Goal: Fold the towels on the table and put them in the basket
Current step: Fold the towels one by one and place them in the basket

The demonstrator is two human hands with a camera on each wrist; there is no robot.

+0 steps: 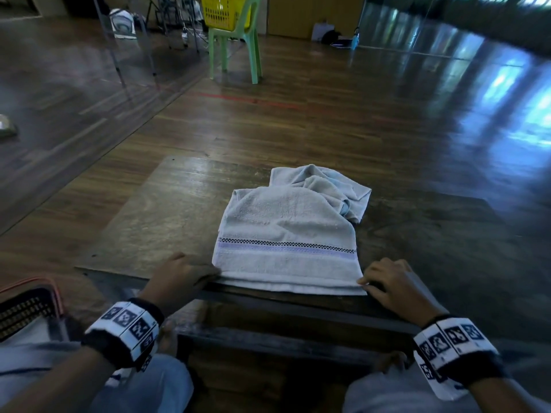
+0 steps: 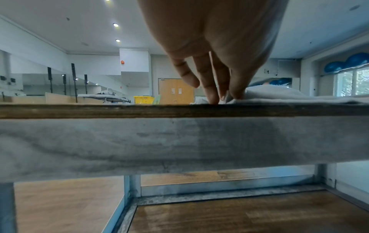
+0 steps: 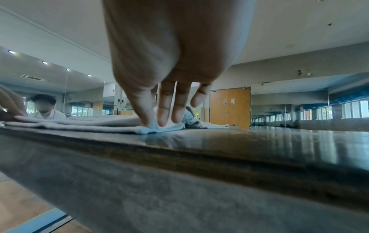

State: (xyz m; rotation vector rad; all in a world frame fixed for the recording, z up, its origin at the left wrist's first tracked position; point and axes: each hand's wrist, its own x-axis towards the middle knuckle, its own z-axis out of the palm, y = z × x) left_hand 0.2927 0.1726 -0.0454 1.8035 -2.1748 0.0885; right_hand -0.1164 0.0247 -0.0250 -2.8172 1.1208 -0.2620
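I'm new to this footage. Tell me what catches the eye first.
A pale towel with a checkered stripe lies on the table, its far end bunched. The left hand and right hand pinch its two near corners at the table's front edge. Far behind, a yellow basket sits on a green chair.
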